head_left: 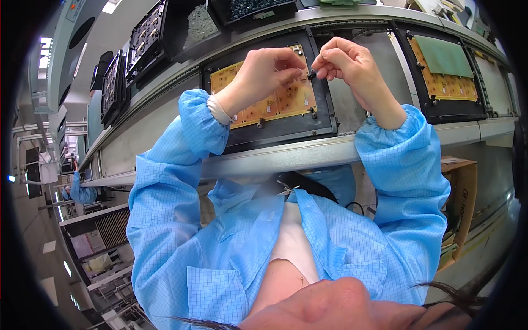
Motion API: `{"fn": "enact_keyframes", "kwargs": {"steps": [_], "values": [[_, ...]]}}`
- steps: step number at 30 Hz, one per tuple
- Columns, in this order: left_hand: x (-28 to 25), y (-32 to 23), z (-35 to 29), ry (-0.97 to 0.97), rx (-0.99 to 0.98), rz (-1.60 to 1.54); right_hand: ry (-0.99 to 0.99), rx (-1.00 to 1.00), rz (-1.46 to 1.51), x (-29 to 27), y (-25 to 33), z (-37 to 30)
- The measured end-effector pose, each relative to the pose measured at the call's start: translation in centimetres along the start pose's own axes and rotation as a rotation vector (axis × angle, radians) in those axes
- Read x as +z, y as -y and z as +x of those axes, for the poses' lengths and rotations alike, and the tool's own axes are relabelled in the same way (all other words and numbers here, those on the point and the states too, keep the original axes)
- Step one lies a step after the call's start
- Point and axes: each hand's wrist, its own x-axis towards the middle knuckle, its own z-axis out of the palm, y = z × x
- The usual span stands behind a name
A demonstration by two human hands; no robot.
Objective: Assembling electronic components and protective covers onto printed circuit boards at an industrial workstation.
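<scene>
- Panel of yellow circuit boards [300, 105] lies flat in a black frame [325, 107] on the conveyor line, its upper middle hidden by the person's left hand and wrist.
- Left hand [270, 69] is over the panel, fingers curled and the gap to the thumb narrow; whether it pinches a small part or touches the board, one cannot tell.
- Right hand [347, 61] is over the frame's right side, fingers bent inward, thumb near the forefinger; whether anything sits between them cannot be told.
- Small black clip [312, 73] shows between the two hands, near the right fingertips.
- White band [219, 110] circles the left wrist, just above a blue checked sleeve [170, 165].
- Metal rail [286, 158] runs along the near side of the line.
- Green sheet [444, 56] partly covers a second yellow board [454, 88], to the right.
- Translucent pieces [201, 25] and dark pieces [258, 6] are heaped beyond the line, with black trays [144, 41] to their left.
- Cardboard box [465, 203] stands at lower right; a co-worker [82, 192] in blue is far left.
</scene>
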Motion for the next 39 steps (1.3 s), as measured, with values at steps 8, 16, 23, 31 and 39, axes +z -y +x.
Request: {"fn": "enact_keyframes", "kwargs": {"steps": [8, 16, 23, 31, 39], "values": [[0.2, 0.1, 0.2, -0.003, 0.095, 0.323, -0.039, -0.017, 0.053, -0.1, 0.0, 0.1], [0.9, 0.8, 0.4, -0.037, -0.021, 0.112, -0.062, -0.038, 0.047, 0.0, 0.2, -0.1], [1.5, 1.2, 0.3, -0.069, 0.003, 0.075, -0.034, -0.081, 0.073, -0.1, 0.2, -0.2], [1.8, 0.9, 0.3, -0.101, 0.120, 0.255, -0.058, -0.027, 0.125, -0.5, 0.1, -0.2], [2.9, 0.2, -0.1, -0.207, 0.207, 0.400, -0.069, 0.003, 0.169, -0.4, 0.1, -0.3]]}}
